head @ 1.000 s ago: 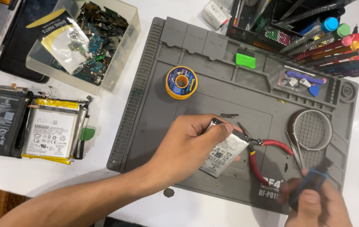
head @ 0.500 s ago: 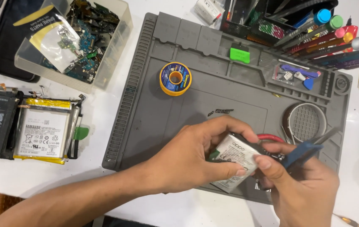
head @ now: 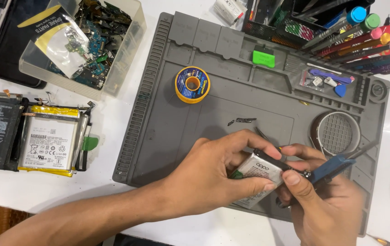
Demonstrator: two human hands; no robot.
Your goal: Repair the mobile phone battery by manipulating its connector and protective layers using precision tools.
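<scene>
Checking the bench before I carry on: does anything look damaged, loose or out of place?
Yes. Left of the grey mat, the loose battery has yellow tape peeling and crumpled at its edges. Small dark scraps lie loose mid-mat. The left hand holds a silver battery; the right hand holds a blue-handled tool against it.

Bright, even overhead light; soft shadows under hands; sharp focus; slight edge distortion

Silver phone battery (head: 260, 175), tilted, above grey mat (head: 231, 105)
</scene>
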